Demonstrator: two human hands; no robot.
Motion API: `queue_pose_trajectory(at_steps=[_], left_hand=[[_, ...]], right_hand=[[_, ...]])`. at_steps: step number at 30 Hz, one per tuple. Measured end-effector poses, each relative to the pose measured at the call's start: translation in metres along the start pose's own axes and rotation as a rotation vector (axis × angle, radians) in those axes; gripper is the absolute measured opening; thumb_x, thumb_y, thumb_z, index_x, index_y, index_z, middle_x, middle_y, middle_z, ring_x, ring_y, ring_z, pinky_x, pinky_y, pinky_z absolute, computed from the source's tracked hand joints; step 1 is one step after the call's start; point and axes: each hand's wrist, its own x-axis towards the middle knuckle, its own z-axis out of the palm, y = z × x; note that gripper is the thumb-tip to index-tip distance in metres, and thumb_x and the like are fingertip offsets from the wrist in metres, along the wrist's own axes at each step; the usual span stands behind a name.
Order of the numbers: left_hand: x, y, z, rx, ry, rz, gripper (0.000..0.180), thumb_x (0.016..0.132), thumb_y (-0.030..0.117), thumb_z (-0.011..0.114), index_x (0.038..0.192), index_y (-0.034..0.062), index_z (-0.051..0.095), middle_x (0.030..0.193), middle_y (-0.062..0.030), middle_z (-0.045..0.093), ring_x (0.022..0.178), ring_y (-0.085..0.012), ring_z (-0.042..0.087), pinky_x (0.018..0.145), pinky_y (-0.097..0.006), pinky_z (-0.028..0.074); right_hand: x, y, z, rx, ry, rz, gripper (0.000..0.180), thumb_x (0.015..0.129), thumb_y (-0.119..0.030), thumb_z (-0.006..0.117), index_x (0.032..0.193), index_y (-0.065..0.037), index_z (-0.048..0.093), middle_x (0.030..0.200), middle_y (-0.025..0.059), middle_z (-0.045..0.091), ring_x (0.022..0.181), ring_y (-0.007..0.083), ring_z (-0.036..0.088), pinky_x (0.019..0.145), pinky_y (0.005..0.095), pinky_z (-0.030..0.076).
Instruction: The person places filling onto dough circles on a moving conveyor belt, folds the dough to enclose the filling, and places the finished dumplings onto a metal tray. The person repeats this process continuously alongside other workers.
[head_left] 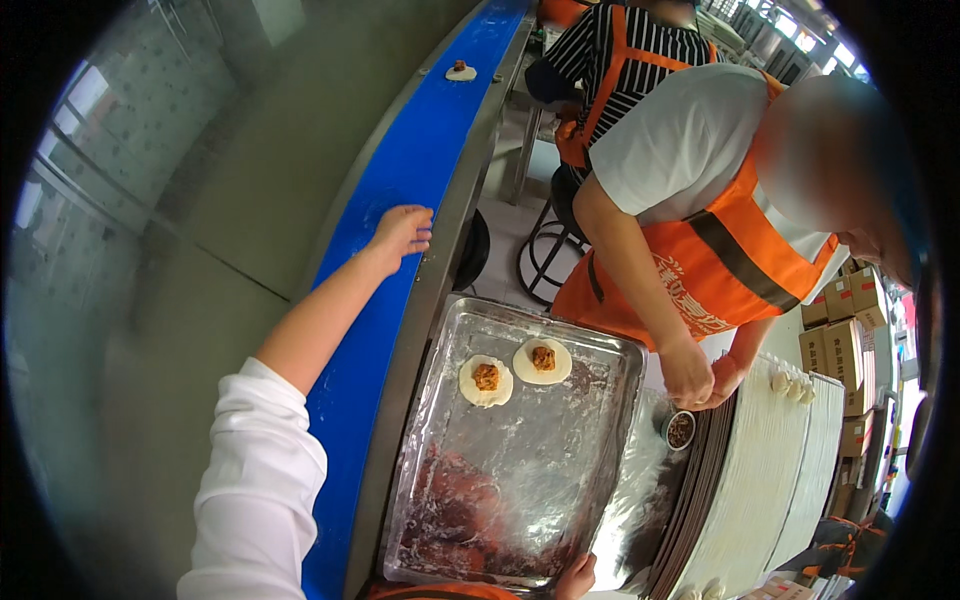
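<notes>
My left hand (401,232) reaches out over the blue conveyor belt (400,170), fingers apart and holding nothing. Farther up the belt rides a round dough wrapper with filling (461,71). Only the fingertips of my right hand (576,576) show at the near edge of the floured metal tray (520,470). Two open wrappers with brown filling (486,380) (542,360) lie at the tray's far end.
A person in an orange apron (720,250) bends over the table on the right, hands together (700,375) near a small bowl of filling (680,430). A second person in a striped shirt (620,50) stands behind. Stacked trays (760,480), stools and cardboard boxes (845,350) are on the right.
</notes>
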Motion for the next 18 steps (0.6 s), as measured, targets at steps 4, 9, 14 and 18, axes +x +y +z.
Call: queue_pose_trajectory(at_steps=[4, 9, 14, 18], left_hand=[[0.026, 0.015, -0.005, 0.111, 0.075, 0.019, 0.043, 0.078, 0.031, 0.060, 0.108, 0.0017, 0.050, 0.098, -0.0106, 0.052, 0.089, -0.0205, 0.051, 0.072, -0.034, 0.047], [0.049, 0.034, -0.017, 0.204, 0.086, 0.086, 0.053, 0.079, 0.037, 0.059, 0.115, 0.0002, 0.046, 0.107, -0.0125, 0.049, 0.094, -0.0225, 0.049, 0.077, -0.034, 0.045], [0.064, 0.054, -0.027, 0.389, 0.166, 0.189, 0.052, 0.081, 0.041, 0.055, 0.118, 0.0044, 0.047, 0.109, -0.0090, 0.050, 0.097, -0.0185, 0.048, 0.081, -0.032, 0.043], [0.082, 0.062, -0.037, 0.393, 0.203, 0.259, 0.051, 0.081, 0.041, 0.055, 0.115, 0.0033, 0.049, 0.107, -0.0087, 0.051, 0.096, -0.0174, 0.048, 0.078, -0.031, 0.043]], right_hand=[[0.001, 0.003, 0.003, -0.011, -0.001, 0.008, 0.029, 0.089, -0.029, 0.038, 0.086, -0.002, 0.049, 0.069, 0.0234, 0.054, 0.064, 0.0449, 0.051, 0.054, 0.0476, 0.039], [0.000, 0.009, 0.005, 0.007, -0.015, 0.012, 0.031, 0.090, -0.031, 0.038, 0.085, -0.002, 0.049, 0.068, 0.0234, 0.054, 0.063, 0.0441, 0.051, 0.054, 0.0463, 0.039], [-0.002, 0.003, 0.003, 0.059, 0.013, -0.009, 0.033, 0.090, -0.032, 0.037, 0.082, -0.002, 0.048, 0.065, 0.0238, 0.052, 0.061, 0.0442, 0.050, 0.052, 0.0468, 0.038], [-0.009, 0.025, 0.006, -0.009, -0.138, 0.172, 0.051, 0.088, -0.043, 0.039, 0.117, -0.002, 0.049, 0.089, 0.0236, 0.060, 0.079, 0.0383, 0.057, 0.068, 0.0434, 0.044]])
